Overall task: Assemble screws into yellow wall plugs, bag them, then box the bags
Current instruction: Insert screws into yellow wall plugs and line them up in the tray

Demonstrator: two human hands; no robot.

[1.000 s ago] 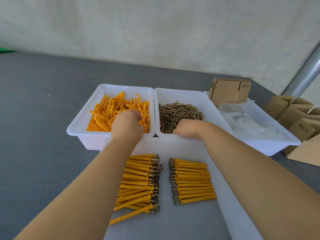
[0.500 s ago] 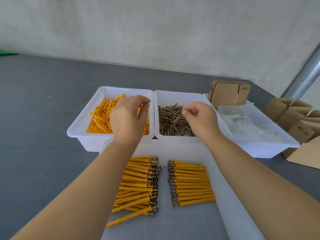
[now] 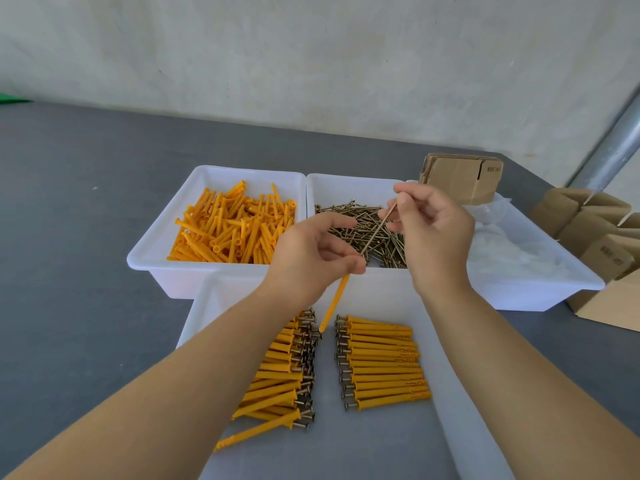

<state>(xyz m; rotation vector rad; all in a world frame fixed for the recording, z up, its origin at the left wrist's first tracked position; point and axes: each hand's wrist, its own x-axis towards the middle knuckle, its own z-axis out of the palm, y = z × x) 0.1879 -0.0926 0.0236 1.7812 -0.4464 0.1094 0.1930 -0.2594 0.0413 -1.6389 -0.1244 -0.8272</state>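
My left hand grips a yellow wall plug that hangs down and to the left from my fingers. My right hand pinches a brass screw by its head end; the screw slants down-left, its tip close to the plug's top by my left fingers. Both hands hover over the near edge of the two back bins. One white bin holds loose yellow plugs, the other white bin holds loose screws. Two rows of assembled plugs lie in the near tray.
A third white bin on the right holds clear plastic bags. Flat cardboard stands behind it, and several small cardboard boxes sit at the far right. A metal pole rises at the right. The table is grey.
Both hands have lifted out of the bins and come toward each other. My left hand now carries a plug and my right a screw, brought close together.
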